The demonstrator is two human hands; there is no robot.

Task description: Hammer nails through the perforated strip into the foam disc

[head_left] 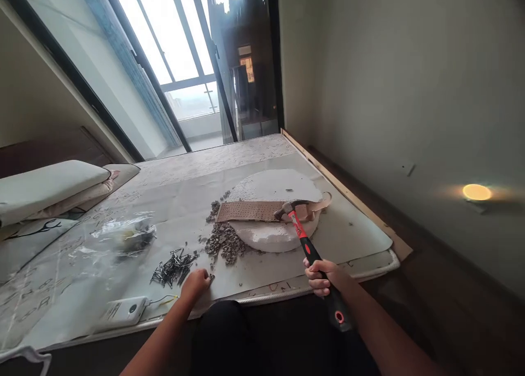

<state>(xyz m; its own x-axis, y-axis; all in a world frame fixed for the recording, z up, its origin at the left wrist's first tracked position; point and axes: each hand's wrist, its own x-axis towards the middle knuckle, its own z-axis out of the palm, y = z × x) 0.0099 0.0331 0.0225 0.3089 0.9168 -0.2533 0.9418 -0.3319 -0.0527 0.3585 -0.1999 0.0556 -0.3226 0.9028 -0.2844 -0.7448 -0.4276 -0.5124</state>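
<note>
My right hand (322, 277) grips the black and red handle of a claw hammer (302, 236). The hammer's head rests over or on a brown strip (246, 212) dotted with rows of small holes. That strip lies across a thick white round block (274, 184), perhaps foam. Its right end is partly hidden by the hammer head, near a pale curled piece (326, 201). My left hand (197, 284) is closed low on the sheet, beside a pile of nails (174, 267). Something small and dark shows at its fingertips; I cannot make it out. Grey crumbs (225, 242) lie left of the block.
A grey sheet (176, 192) covers part of the mattress (262, 152). On the left are a clear plastic bag (123, 235), a white device with a cable (127, 311) and pillows (57, 184). A wooden bed edge (348, 195) runs along the right, near the wall.
</note>
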